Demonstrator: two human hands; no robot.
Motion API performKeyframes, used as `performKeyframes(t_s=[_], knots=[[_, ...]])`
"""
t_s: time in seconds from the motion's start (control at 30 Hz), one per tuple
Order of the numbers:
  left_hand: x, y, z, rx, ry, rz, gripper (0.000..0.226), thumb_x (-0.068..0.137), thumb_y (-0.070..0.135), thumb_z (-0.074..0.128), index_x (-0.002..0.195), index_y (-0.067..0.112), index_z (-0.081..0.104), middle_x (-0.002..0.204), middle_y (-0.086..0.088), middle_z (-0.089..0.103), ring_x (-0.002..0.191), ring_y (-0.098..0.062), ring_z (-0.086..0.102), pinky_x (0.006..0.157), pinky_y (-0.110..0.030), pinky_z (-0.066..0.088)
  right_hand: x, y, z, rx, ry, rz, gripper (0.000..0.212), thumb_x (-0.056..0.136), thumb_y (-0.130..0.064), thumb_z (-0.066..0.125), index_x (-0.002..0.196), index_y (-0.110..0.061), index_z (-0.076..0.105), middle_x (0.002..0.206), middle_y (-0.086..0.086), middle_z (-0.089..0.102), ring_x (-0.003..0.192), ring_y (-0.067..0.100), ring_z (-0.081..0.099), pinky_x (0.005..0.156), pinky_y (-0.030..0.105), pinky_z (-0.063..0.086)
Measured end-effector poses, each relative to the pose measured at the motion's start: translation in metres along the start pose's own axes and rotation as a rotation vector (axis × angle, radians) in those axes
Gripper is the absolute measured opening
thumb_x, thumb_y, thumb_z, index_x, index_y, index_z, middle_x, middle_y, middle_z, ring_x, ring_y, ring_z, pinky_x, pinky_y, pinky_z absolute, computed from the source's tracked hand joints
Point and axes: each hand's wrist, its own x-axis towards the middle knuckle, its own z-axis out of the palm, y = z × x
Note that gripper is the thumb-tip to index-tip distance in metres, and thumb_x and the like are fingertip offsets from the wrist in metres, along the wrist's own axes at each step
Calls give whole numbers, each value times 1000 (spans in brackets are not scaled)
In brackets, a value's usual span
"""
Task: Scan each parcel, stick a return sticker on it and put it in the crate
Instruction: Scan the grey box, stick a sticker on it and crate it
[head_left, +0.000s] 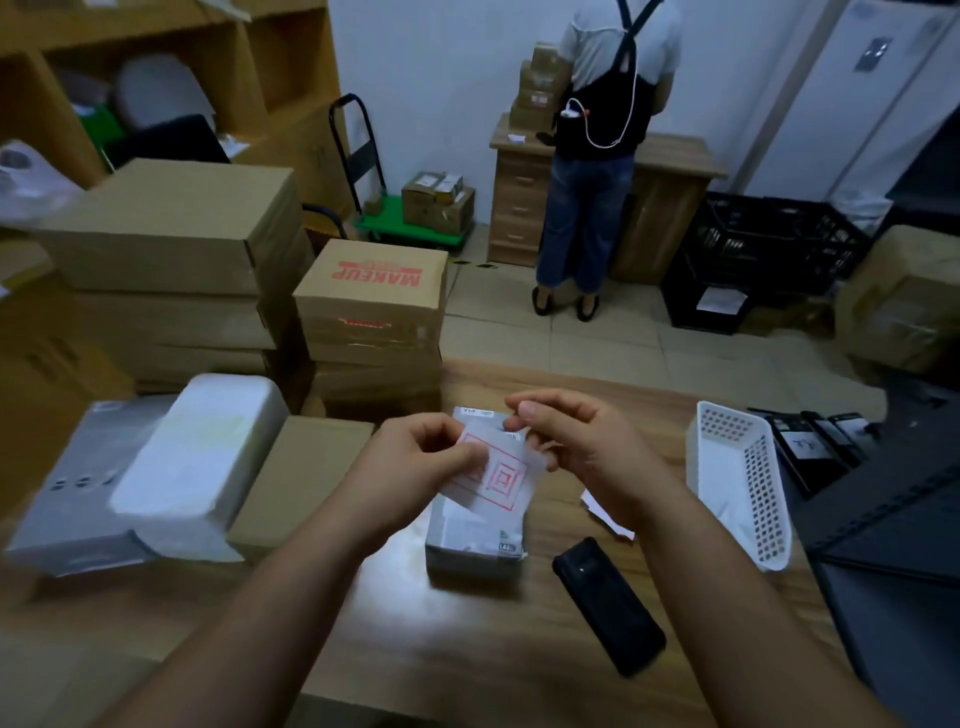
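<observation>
A small grey parcel (470, 540) lies on the wooden table (467, 649) in front of me. Above it, both hands hold a white return sticker sheet (498, 480) printed with red squares. My left hand (415, 462) pinches its left edge. My right hand (571, 441) pinches its upper right corner. A black handheld scanner (608, 605) lies on the table right of the parcel. A black crate (763, 254) stands on the floor at the far right.
More parcels lie at the left: a grey box (78, 493), a white padded packet (197, 462) and a brown box (296, 483). A white perforated basket (737, 478) stands at the right. Stacked cartons (369, 312) rise behind the table. A person (597, 156) stands at a far desk.
</observation>
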Motion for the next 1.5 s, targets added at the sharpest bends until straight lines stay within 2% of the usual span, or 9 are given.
performKeyframes(t_s=[0.07,0.33,0.47,0.63,1.07,1.2,1.27,1.37,1.5], knots=[[4,3,-6,81,-78,14,13,87,16,70,87,3,69,84,-2,75,81,-13,71,71,-26,55,1,-4,6,-121,-8,30,7,89,-17,67,93,-15,73,84,-1,72,69,10,60,59,23,44],[29,13,-21,38,-47,5,13,90,22,66,87,10,69,83,-2,74,80,-16,70,71,-31,50,3,-3,18,22,-6,115,9,91,-5,61,84,-8,65,65,1,64,57,14,59,52,21,40],[38,20,-25,-65,-42,17,4,87,18,70,86,14,70,81,-4,74,73,-17,70,66,-31,50,0,-5,17,180,-16,116,2,85,-4,66,87,-5,65,73,9,68,57,17,62,49,21,42],[41,32,-27,-57,-54,54,8,89,16,68,94,11,69,82,-3,75,72,-14,72,55,-19,51,-1,-8,9,214,-44,117,22,75,-10,75,92,-1,63,79,15,69,59,19,63,48,21,44],[47,38,-25,-67,-31,-10,9,90,17,66,97,12,68,81,-1,75,73,-16,73,54,-21,51,7,-8,0,136,-98,111,7,86,-4,63,80,-8,65,72,12,64,59,20,63,50,23,41],[48,36,-20,-74,-1,-29,11,89,17,68,101,14,67,84,-1,74,78,-17,72,58,-21,52,11,-9,0,134,-96,100,3,74,-13,65,74,-10,64,68,11,62,56,19,61,48,22,39],[49,32,-17,10,87,58,25,85,18,73,108,22,63,95,3,70,91,-12,68,65,-16,49,12,-9,-1,151,-90,81,2,74,-13,65,73,-11,65,67,11,61,56,18,60,49,22,40],[45,27,-18,419,268,393,32,81,29,76,108,35,62,114,15,53,109,-2,50,81,-14,40,14,-6,-4,147,-73,40,10,87,-7,65,78,-9,65,72,10,62,63,17,60,53,23,42],[37,32,-14,488,-17,438,26,79,53,64,94,33,73,97,21,63,96,1,59,80,-25,51,17,-2,-2,81,-35,-24,10,92,-6,60,84,-7,66,80,5,65,76,14,61,63,25,46]])
